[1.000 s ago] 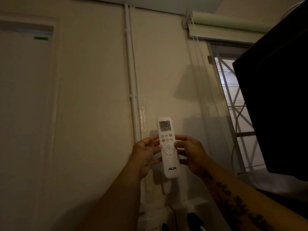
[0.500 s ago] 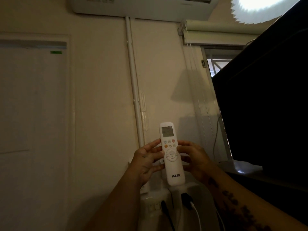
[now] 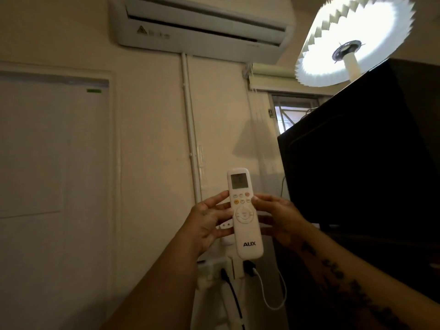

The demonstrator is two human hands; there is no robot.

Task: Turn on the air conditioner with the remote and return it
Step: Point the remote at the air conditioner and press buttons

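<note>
At the left of the frame is a pale door [image 3: 52,148]; no container shows anywhere. Lower centre, the left hand [image 3: 209,225] closes its grip on the left edge of the remote [image 3: 245,213], fingers behind it and thumb beside the buttons. The remote stands upright, screen on top, held in the air below the air conditioner [image 3: 202,27] at the upper centre. The right hand [image 3: 281,220] grips the opposite edge, thumb by the upper buttons. Far right is a dark cabinet [image 3: 357,163] under a lit lamp [image 3: 354,39]. The flap on the unit looks partly open, but I cannot tell whether it runs. Judging by this, the press is about due or just made; putting the remote back remains.
</note>
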